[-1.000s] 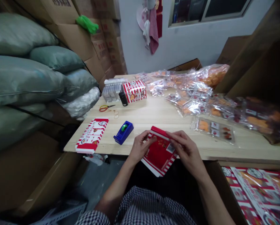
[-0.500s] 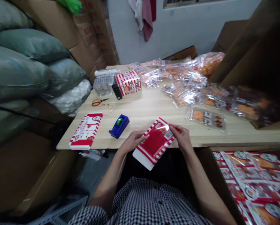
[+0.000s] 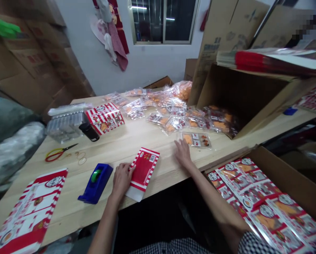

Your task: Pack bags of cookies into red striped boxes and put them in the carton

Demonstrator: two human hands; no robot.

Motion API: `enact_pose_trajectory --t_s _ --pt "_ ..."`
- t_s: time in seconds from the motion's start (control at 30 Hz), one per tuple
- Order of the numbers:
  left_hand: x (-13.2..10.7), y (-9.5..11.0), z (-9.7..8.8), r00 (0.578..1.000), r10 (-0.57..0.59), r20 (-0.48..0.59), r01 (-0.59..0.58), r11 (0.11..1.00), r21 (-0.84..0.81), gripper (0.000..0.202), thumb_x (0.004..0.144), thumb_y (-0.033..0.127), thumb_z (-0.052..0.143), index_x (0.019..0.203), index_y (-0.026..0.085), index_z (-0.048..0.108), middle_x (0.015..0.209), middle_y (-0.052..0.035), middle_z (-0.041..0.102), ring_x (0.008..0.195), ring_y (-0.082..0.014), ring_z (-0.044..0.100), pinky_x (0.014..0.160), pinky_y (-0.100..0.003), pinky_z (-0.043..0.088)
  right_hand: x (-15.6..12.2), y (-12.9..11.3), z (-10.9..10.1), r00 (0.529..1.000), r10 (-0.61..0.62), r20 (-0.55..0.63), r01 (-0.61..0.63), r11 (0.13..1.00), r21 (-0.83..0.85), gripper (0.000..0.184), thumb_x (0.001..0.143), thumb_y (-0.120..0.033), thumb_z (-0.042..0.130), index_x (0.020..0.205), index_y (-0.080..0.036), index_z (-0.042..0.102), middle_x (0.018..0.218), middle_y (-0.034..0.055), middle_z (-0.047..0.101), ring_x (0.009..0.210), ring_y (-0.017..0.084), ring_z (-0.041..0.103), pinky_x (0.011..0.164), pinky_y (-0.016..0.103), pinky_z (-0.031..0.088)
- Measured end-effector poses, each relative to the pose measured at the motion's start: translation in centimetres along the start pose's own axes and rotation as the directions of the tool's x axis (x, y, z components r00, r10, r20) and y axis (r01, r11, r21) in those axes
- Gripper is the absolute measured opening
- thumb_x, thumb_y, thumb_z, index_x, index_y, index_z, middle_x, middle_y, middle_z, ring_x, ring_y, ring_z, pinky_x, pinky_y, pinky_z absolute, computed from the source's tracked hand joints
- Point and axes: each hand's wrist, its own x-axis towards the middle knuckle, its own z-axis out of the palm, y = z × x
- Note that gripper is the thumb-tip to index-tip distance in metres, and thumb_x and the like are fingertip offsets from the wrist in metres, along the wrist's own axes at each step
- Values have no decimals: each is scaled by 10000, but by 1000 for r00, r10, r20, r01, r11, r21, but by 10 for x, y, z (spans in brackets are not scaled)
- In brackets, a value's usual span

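A flat red-and-white printed carton (image 3: 144, 169) lies on the table, its white flap pointing toward the front edge. My left hand (image 3: 123, 179) grips the carton's left side, fingers bent and thumb over the edge. My right hand (image 3: 183, 153) is stretched out with its fingers apart and slightly blurred. Its fingertips are at the left end of a clear blister pack (image 3: 199, 140) holding an orange piece and small brown pieces; whether they touch it I cannot tell.
A blue tape dispenser (image 3: 96, 183), scissors (image 3: 58, 153) and a stack of printed cartons (image 3: 38, 208) are on the left. Many clear packs (image 3: 171, 116) spread toward a tipped cardboard box (image 3: 255, 120). Filled packages (image 3: 263, 197) fill a box at lower right.
The carton went from both hands down onto the table. My right hand let go and moved right to the clear pack, while my left stayed with the carton. The view turned right.
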Motion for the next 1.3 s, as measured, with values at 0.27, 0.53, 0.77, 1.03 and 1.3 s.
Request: enact_pose_trajectory --t_s 0.27,0.53,0.77,1.03,1.3 --pt "-9 0 7 981 135 -141 -131 991 40 464 934 421 477 1303 149 547 1355 -157 544 1299 -290 489 1130 -475 380 54 21 -44 988 149 28 -141 969 -201 331 960 -339 609 1248 -177 587 1269 97 607 1064 233 637 895 445 550" --pt "-38 48 -1 957 21 -289 -95 966 -242 478 906 415 579 1331 200 539 1411 -136 520 1319 -296 497 1115 -473 410 47 15 -137 954 127 -272 -59 968 245 262 938 -361 575 885 -127 681 904 96 706 938 251 660 853 406 530" --pt "-66 115 15 991 -83 101 124 351 -928 773 723 374 823 1405 260 478 1452 -144 523 1316 -291 533 1041 -392 484 -47 -38 -105 984 30 -176 116 644 756 272 844 -438 614 839 -180 697 744 31 717 659 185 687 682 366 591" --pt "-118 63 -39 872 -485 74 135 93 -986 385 741 319 813 1081 180 698 1001 -60 749 781 -171 718 624 -238 569 -64 -95 -48 791 -527 310 81 593 801 800 792 -439 765 1490 -289 404 1550 111 428 1408 293 431 1143 531 355" --pt "-193 10 -92 610 -773 -173 71 271 -960 425 640 288 870 1017 177 708 925 -10 753 657 -155 698 481 -198 533 -10 -156 26 355 -487 799 841 539 -45 1347 444 11 870 1567 -310 199 1662 114 67 1499 435 -82 1120 685 -111"
